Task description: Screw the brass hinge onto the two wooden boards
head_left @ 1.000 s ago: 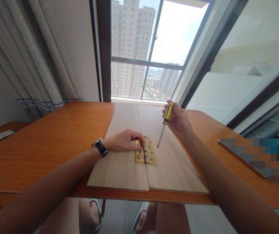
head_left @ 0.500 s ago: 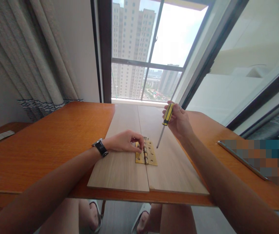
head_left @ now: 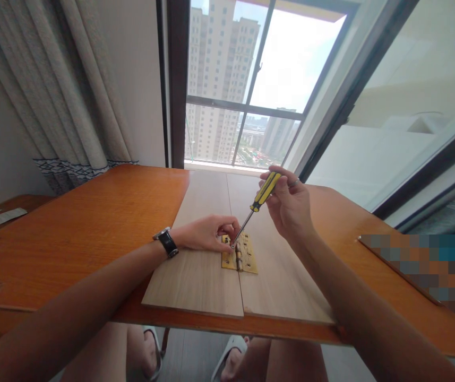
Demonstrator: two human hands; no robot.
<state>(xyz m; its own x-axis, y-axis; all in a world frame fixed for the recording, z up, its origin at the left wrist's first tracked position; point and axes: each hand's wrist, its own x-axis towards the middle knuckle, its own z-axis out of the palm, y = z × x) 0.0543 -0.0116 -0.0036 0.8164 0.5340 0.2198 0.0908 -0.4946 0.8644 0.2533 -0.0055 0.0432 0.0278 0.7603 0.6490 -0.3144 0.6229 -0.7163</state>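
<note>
A brass hinge (head_left: pixel 250 260) lies unfolded across the seam between two pale wooden boards (head_left: pixel 199 281), one leaf on each. Over its left leaf, my left hand (head_left: pixel 211 233) pinches a small screw (head_left: pixel 232 246) between thumb and index finger; the fingers hide most of it. My right hand (head_left: pixel 291 204) is closed around the yellow and black handle of a screwdriver (head_left: pixel 266 191). The screwdriver slants down to the left, its tip at the screw by my left fingertips. Several holes show in the hinge's right leaf.
The boards rest on an orange-brown wooden table (head_left: pixel 103 228), close to its front edge. A flat, blurred-out object with a thin dark edge (head_left: pixel 400 271) lies at the right. Beyond the table are a window (head_left: pixel 247 106) and a grey curtain (head_left: pixel 63 95).
My right hand has tilted the screwdriver and brought its tip down and left, from above the right board to the screw at my left fingers. The left hand keeps its pinch.
</note>
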